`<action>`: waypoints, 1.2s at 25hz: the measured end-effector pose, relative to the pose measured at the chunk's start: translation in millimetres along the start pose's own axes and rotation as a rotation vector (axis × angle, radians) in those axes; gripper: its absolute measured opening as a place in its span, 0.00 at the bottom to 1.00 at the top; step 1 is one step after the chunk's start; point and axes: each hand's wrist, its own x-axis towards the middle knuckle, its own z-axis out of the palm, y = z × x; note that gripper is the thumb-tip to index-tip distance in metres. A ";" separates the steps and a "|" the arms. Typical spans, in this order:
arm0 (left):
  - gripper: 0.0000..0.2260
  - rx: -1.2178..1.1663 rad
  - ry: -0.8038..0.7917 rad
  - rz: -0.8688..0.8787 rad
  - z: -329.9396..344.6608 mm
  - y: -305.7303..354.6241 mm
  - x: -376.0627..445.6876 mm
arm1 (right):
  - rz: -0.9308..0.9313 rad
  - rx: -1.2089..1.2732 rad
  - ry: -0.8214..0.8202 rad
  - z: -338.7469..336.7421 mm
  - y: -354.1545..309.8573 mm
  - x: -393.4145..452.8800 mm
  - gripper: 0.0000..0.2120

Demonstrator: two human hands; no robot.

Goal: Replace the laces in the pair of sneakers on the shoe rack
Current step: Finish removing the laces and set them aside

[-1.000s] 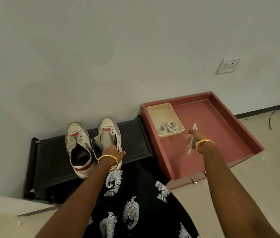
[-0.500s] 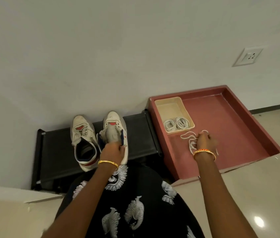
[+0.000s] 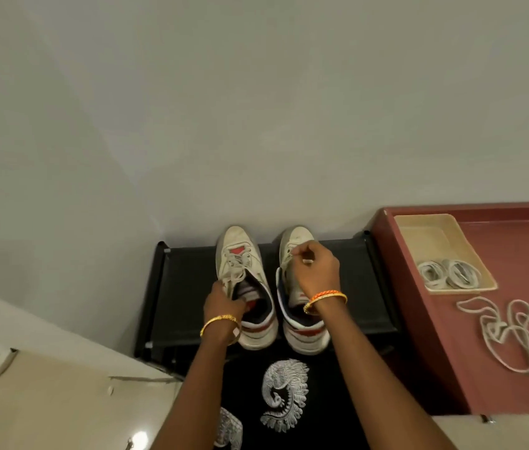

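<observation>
A black shoe rack (image 3: 191,287) stands against the wall. Next to it is a big red tray (image 3: 445,352). In the tray sits a small cream box (image 3: 432,235) with two rolled-up new laces (image 3: 448,273) inside. A loose old lace (image 3: 509,332) lies in a messy heap on the red tray, near the box.

Two white sneakers stand side by side on the rack, toes to the wall. The left sneaker (image 3: 240,264) has its lace in. The left hand (image 3: 224,300) curls around that shoe's side, by the opening. The right sneaker (image 3: 302,332) looks like it has no lace, but the right hand (image 3: 316,271) hides most of the front. That hand is bent over the shoe with its fingers pinched together; I cannot tell if it holds anything.

What could go wrong? A hard pull on the left shoe's lace could make it knot up, or drag the shoe off the rack. The old lace could get mixed up with the new ones, because they look alike.
</observation>
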 end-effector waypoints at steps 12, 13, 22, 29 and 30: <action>0.36 0.068 -0.260 0.185 -16.1 -7.2 25.5 | 0.054 -0.318 -0.481 56.2 -0.6 35.0 0.09; 0.38 0.044 -0.283 0.180 -15.9 -6.6 26.2 | 0.056 -0.392 -0.517 58.2 -2.6 35.9 0.13; 0.23 -0.077 -0.371 0.092 -22.4 -2.6 45.6 | 0.129 -0.280 -0.614 58.8 -7.5 43.5 0.11; 0.20 -0.029 -0.293 0.030 -21.8 -1.5 48.7 | 0.244 0.345 -0.333 52.0 -14.6 47.9 0.05; 0.19 -0.023 -0.289 0.018 -22.5 -1.8 49.1 | 0.217 0.483 -0.210 44.0 -17.4 52.5 0.06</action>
